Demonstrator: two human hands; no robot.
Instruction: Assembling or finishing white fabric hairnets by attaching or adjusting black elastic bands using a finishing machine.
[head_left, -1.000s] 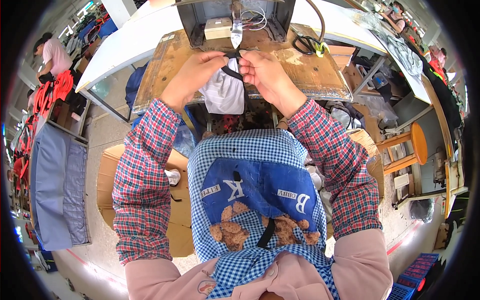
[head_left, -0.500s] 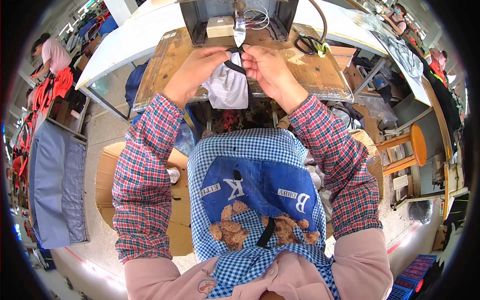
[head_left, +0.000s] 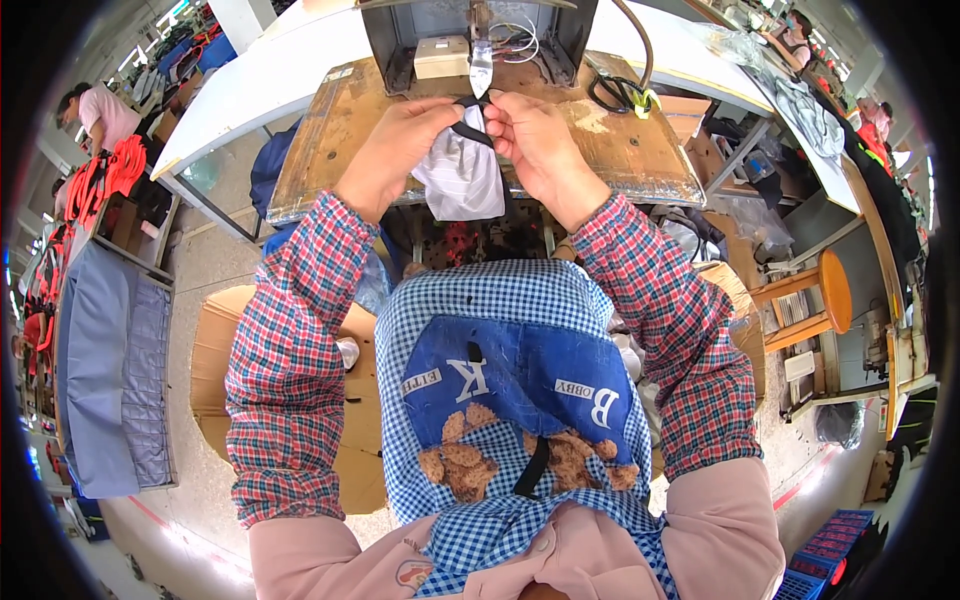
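A white cloth piece with a black band (head_left: 458, 178) hangs over the near edge of the wooden table. My left hand (head_left: 403, 142) pinches the black band (head_left: 474, 132) from the left, fingers closed. From the right, my right hand (head_left: 540, 142) grips the other end of that band between thumb and fingers. Both hands meet just beneath the pointed metal tip (head_left: 481, 72) of a machine. Whether the tip touches the band cannot be made out, since the fingertips cover that spot.
The machine's dark metal housing (head_left: 580, 40) stands on the worn wooden table (head_left: 320, 150). A cream box (head_left: 442, 58) and a looped black cable (head_left: 612, 92) lie there too. An open cardboard box (head_left: 225, 350) is at my left, a wooden stool (head_left: 832, 290) to the right. Other people work farther off.
The white cloth has swung slightly to the right and the black band is bent into a tighter curve. Both hands keep their hold near the tip.
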